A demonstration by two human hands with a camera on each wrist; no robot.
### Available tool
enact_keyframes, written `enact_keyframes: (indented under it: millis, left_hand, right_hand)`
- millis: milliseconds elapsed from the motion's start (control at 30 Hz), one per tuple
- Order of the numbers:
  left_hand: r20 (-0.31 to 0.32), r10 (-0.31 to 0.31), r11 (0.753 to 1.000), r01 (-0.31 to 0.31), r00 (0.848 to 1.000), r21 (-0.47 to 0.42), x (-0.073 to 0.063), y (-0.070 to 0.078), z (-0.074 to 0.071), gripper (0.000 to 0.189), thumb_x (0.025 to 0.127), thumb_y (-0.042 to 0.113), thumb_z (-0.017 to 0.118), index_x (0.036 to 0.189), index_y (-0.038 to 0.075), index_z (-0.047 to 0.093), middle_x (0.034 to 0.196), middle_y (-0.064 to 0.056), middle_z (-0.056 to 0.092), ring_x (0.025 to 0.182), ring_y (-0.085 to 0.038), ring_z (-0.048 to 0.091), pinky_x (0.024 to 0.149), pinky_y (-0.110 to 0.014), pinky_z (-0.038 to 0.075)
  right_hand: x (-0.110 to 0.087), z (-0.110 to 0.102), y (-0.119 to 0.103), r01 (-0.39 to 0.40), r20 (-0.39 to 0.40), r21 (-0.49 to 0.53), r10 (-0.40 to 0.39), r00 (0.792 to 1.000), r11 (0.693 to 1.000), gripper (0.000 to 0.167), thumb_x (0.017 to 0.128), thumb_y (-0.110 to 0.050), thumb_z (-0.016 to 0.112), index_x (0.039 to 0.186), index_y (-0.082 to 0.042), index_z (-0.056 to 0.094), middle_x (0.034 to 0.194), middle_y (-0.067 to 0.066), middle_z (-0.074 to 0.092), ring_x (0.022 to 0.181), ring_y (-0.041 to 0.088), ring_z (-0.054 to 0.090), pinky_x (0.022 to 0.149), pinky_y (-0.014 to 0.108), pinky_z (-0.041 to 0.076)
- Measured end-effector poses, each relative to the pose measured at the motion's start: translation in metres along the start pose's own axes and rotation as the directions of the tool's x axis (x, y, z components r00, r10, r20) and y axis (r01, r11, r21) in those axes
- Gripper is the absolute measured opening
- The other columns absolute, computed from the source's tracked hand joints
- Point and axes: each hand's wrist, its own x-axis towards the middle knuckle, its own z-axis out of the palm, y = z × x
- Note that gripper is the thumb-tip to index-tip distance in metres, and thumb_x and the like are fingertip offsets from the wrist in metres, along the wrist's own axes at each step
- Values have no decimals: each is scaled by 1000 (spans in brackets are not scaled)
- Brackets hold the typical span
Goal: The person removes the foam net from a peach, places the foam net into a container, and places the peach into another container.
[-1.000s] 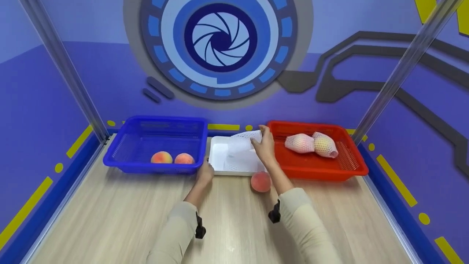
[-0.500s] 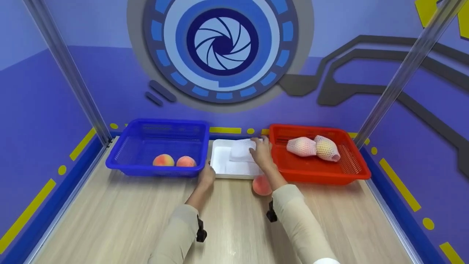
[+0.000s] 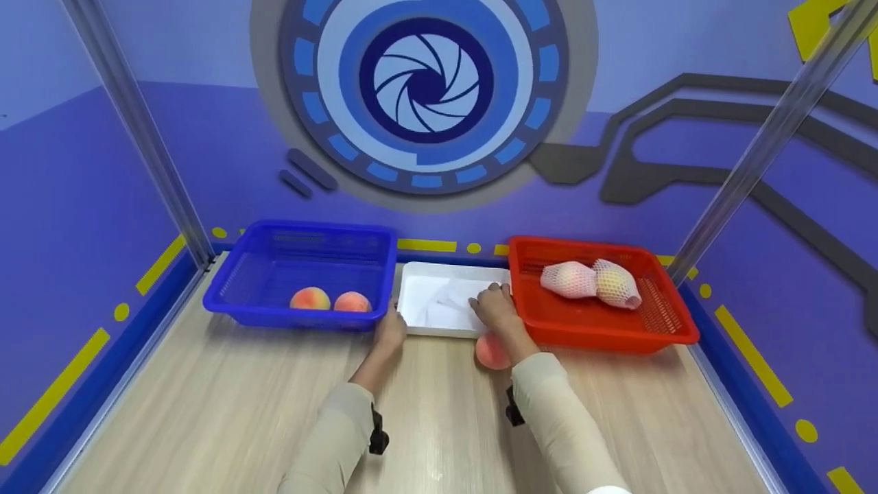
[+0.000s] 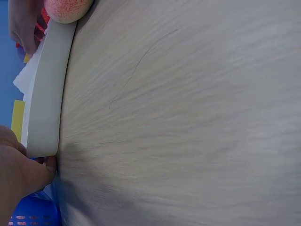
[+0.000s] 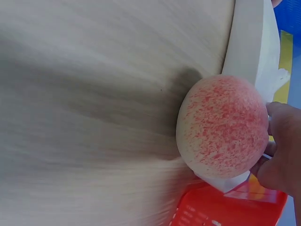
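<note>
A shallow white tray [image 3: 420, 288] lies between the two baskets, with white foam fruit nets [image 3: 449, 305] flat inside. My left hand [image 3: 391, 328] grips its left end; in the left wrist view thumb and fingers wrap the tray's corner. Over the tray's right part, my right hand [image 3: 497, 310] has bent fingers, its thumb side at the edge of the nets. Whether it pinches a net or the tray is hidden. A bare peach [image 3: 492, 351] rests on the table against the tray's near right side, partly under my right wrist; the right wrist view shows it large.
A blue basket [image 3: 236, 317] at the left contains two bare peaches [image 3: 311, 299]. The red basket [image 3: 603, 337] at the right contains two peaches in foam nets [image 3: 569, 280]. Printed walls stand behind and at both sides of the wooden table [image 3: 260, 405].
My right hand has brought the raised foam net down into the tray and moved nearer to the tray's near right corner. The left hand stays at the tray's left end.
</note>
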Motion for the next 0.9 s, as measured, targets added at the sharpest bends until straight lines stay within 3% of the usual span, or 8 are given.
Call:
enact_keyframes:
  millis: [133,233,333,567,733,900]
  left_hand:
    - [20,-3,1000,3,1000,0,-2,3,-1,37,96,-10,40,132,-12,51,121,-32,63,119,-43,60,104,-50,47]
    - [16,43,999,-43,999,-10,-3,2,-2,37,96,-11,40,131,-13,50,120,-33,62,119,-45,59,104,-51,47]
    - [11,73,997,-73,997,-18,-3,1,-2,36,95,-11,40,130,-15,50,120,-34,61,119,-45,58,104,-52,46]
    - [22,57,998,-56,998,-17,-3,1,-5,38,96,-11,40,133,-14,49,124,-34,60,121,-45,58,105,-51,46]
    - [-10,51,999,-51,999,-18,-2,1,-5,38,95,-11,41,131,-13,50,121,-34,62,118,-45,59,104,-51,47]
    - [-7,63,998,-63,998,-1,-2,-3,0,39,94,-12,42,131,-13,50,110,-31,65,110,-43,63,99,-50,50]
  right_hand:
    - [-1,0,0,-62,58,34,60,997,998,41,103,-32,57,116,6,70,122,26,58,115,41,47,103,49,44]
    - [-1,0,-2,-105,64,73,100,993,992,39,100,-28,63,120,6,69,128,27,54,115,41,49,101,50,50]
    - [-1,1,-3,-136,55,97,131,990,986,36,99,-24,65,116,7,69,124,28,56,110,40,53,97,49,53]
    - [0,0,-7,-175,80,104,167,983,979,38,104,-27,55,117,6,67,114,24,61,103,37,56,95,48,52]
    - [-1,-5,-11,-146,60,142,139,988,979,45,104,-33,56,125,7,62,120,23,59,110,39,54,100,49,49]
    - [-8,-14,-17,-22,-64,167,33,997,986,47,102,-29,61,128,10,60,132,27,56,121,47,51,108,53,44]
